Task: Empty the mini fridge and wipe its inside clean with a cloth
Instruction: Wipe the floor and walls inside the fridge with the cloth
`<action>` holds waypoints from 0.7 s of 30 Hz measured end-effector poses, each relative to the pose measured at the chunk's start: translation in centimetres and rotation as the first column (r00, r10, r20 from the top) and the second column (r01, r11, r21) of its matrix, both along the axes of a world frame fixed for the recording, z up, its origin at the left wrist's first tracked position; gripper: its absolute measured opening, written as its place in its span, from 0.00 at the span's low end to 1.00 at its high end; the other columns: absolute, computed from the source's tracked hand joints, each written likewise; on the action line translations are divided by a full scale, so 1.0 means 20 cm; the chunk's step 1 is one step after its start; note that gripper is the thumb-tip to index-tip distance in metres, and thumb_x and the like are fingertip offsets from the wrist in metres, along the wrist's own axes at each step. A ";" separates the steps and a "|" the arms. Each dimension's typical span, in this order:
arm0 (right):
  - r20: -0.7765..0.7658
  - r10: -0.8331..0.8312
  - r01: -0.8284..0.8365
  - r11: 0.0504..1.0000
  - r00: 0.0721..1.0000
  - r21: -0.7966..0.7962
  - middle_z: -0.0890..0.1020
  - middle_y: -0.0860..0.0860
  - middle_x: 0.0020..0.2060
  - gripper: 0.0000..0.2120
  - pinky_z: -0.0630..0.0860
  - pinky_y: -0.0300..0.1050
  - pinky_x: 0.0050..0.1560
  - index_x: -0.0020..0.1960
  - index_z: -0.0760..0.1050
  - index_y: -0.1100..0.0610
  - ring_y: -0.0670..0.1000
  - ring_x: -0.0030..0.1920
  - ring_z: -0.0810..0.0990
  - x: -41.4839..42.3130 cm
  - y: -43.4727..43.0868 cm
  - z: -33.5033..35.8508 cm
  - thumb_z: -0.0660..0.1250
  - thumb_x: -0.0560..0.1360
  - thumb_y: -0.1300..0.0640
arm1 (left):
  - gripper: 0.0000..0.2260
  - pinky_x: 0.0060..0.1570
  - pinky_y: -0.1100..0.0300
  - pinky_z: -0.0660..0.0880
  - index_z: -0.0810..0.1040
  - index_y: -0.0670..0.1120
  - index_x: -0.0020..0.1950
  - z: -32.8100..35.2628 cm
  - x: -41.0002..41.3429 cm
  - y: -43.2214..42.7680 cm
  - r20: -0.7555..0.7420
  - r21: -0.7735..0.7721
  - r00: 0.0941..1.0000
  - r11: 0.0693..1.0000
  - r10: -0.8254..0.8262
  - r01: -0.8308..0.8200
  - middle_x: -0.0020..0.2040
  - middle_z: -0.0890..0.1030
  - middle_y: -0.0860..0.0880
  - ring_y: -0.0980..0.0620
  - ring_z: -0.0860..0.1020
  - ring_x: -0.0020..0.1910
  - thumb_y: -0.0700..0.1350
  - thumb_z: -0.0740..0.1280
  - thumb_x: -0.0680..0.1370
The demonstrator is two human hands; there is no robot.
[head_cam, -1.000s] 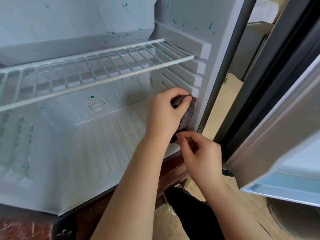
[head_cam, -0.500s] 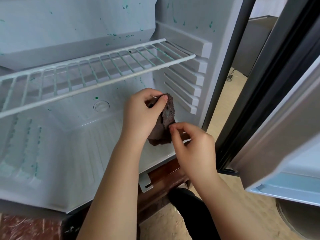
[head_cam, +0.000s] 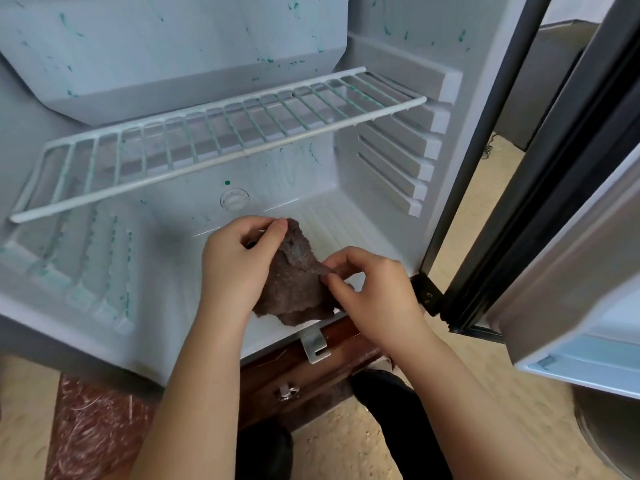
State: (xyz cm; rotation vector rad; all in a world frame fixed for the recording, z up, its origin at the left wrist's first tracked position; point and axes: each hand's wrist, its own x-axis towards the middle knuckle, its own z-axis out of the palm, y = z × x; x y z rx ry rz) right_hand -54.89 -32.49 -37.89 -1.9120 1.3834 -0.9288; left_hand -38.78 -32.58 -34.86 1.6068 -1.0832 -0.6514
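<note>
Brown terry cloth (head_cam: 294, 282), crumpled, hangs between both hands just above the front lip of the mini fridge (head_cam: 173, 64) and low in its open mouth. The lower hem appears to brush the ribbed fridge floor (head_cam: 156, 306).

- Left hand (head_cam: 235, 268): thumb and forefinger pinch the cloth's top corner, the other fingers curled behind it.
- Right hand (head_cam: 377, 289): thumb and forefinger pinch a fold on the cloth's right edge, the rest loosely curled.
- Nothing stored is in sight. Green specks (head_cam: 266, 60) show on the back wall, the wire shelf (head_cam: 214, 140) and the left-hand rails.

Risks, as I judge them:
- Two light pinches are all that hold the cloth. If one slips while I refold it, it drops past the lip onto the sandy ground (head_cam: 346, 445) and picks up grit.
- If the soiled face ends up outward, I would smear the green rather than lift it.
- The shelf seems only to rest on its rails, so a forearm reaching to the back could knock it loose.
- The door (head_cam: 571, 237) stands close on the right, where my elbow could catch it.

Against one second ago: the left hand then pressed the cloth onto the right wall under the rails. The cloth is now off the wall, drawn toward the middle and opened wider, and both hands sit lower.
</note>
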 end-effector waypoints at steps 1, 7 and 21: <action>0.009 -0.017 0.017 1.000 1.000 -0.009 0.81 0.41 0.38 0.07 0.71 0.27 0.44 0.45 0.79 0.47 0.39 0.44 0.78 0.00 -0.01 0.01 0.68 0.74 0.59 | 0.05 0.48 0.55 0.78 0.83 0.56 0.41 0.00 0.02 0.01 0.018 0.031 1.000 0.999 -0.013 0.012 0.39 0.83 0.57 0.58 0.81 0.43 0.50 0.69 0.76; 0.014 -0.171 0.171 0.981 0.985 -0.093 0.78 0.40 0.46 0.07 0.68 0.24 0.41 0.44 0.78 0.45 0.39 0.45 0.76 -0.02 -0.08 0.03 0.69 0.75 0.58 | 0.16 0.43 0.53 0.75 0.82 0.47 0.37 -0.03 0.12 0.03 0.136 0.217 0.977 0.967 -0.162 0.130 0.37 0.81 0.41 0.44 0.80 0.39 0.56 0.66 0.77; 0.255 -0.235 0.215 0.971 0.938 0.102 0.82 0.47 0.36 0.09 0.81 0.49 0.45 0.44 0.74 0.47 0.46 0.38 0.81 -0.01 -0.06 0.07 0.67 0.74 0.62 | 0.16 0.42 0.63 0.72 0.83 0.48 0.42 0.07 0.18 0.07 -0.112 0.245 0.919 0.886 -0.378 0.394 0.42 0.84 0.46 0.56 0.79 0.39 0.60 0.67 0.67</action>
